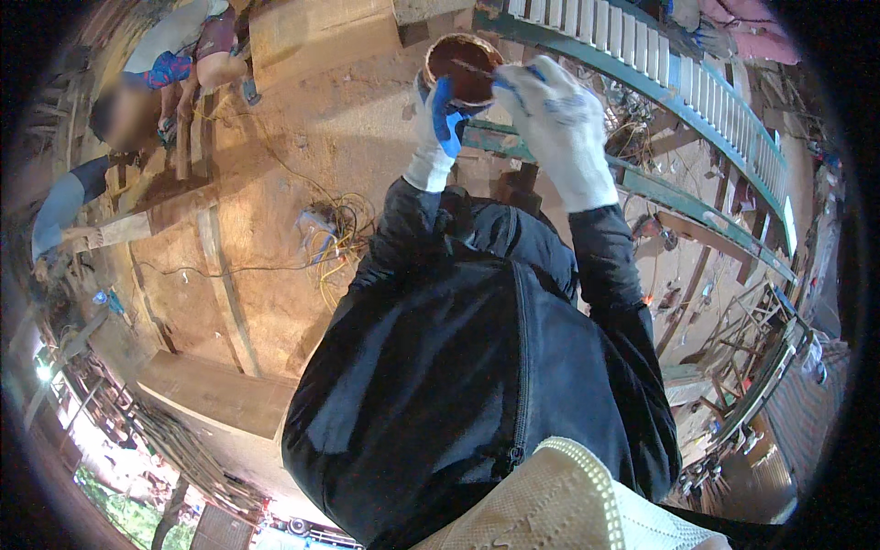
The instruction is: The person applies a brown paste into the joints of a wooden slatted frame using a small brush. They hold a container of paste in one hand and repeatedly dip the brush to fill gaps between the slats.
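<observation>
A pale woven face mask (568, 500) fills the lower edge, nearest the camera, above it the person's dark zipped jacket (486, 367). At the upper left of the frame another person (137, 101) crouches over timber planks (174, 197) on the dusty floor (302, 137); a tangle of yellow cable (335, 243) lies just left of centre. At top centre the left hand (438, 124), in a white and blue glove, curls its fingers around the side of a small round can (463, 69) holding dark brown liquid. It looks light but easy to spill, so best gripped round the wall and kept level. The right hand (550, 115), gloved, is clenched on a thin stick (477, 66) reaching across the can's mouth. A green and white railing (678, 87) runs along the upper right. The stick's tip and the can's base are hard to make out.
</observation>
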Demonstrator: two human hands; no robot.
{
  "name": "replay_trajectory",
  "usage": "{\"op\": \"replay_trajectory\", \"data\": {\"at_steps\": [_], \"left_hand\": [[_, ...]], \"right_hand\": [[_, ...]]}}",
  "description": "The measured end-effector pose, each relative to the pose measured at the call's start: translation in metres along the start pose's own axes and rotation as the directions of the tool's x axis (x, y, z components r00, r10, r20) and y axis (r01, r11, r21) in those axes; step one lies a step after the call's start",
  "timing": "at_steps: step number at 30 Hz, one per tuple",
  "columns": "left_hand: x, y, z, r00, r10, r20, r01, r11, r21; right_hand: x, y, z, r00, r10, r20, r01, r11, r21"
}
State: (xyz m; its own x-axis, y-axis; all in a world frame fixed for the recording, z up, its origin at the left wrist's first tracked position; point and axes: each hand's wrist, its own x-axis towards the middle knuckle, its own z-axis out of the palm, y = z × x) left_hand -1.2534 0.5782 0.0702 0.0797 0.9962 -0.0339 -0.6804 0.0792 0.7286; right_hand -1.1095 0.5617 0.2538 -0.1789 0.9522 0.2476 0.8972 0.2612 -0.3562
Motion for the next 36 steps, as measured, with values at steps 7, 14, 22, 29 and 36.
{"op": "replay_trajectory", "data": {"at_steps": [7, 14, 22, 29, 36], "left_hand": [[0.001, 0.004, 0.011, 0.984, -0.14, -0.112, 0.127, 0.985, -0.113], [0.004, -0.005, 0.004, 0.982, -0.131, -0.134, 0.124, 0.99, -0.059], [0.005, 0.002, 0.014, 0.973, -0.173, -0.152, 0.178, 0.984, 0.021], [0.002, 0.006, 0.02, 0.972, -0.166, -0.166, 0.173, 0.985, 0.029], [0.01, -0.01, -0.004, 0.979, -0.188, -0.074, 0.191, 0.981, 0.036]], "right_hand": [[0.035, 0.001, 0.035, 0.943, -0.218, 0.25, 0.315, 0.825, -0.469], [0.046, -0.001, 0.043, 0.927, -0.3, 0.226, 0.376, 0.73, -0.571], [0.052, -0.002, 0.047, 0.9, -0.223, 0.374, 0.411, 0.718, -0.562], [0.049, 0.009, 0.044, 0.898, -0.291, 0.329, 0.431, 0.73, -0.53], [0.051, 0.002, 0.055, 0.901, -0.276, 0.336, 0.427, 0.702, -0.57]]}}
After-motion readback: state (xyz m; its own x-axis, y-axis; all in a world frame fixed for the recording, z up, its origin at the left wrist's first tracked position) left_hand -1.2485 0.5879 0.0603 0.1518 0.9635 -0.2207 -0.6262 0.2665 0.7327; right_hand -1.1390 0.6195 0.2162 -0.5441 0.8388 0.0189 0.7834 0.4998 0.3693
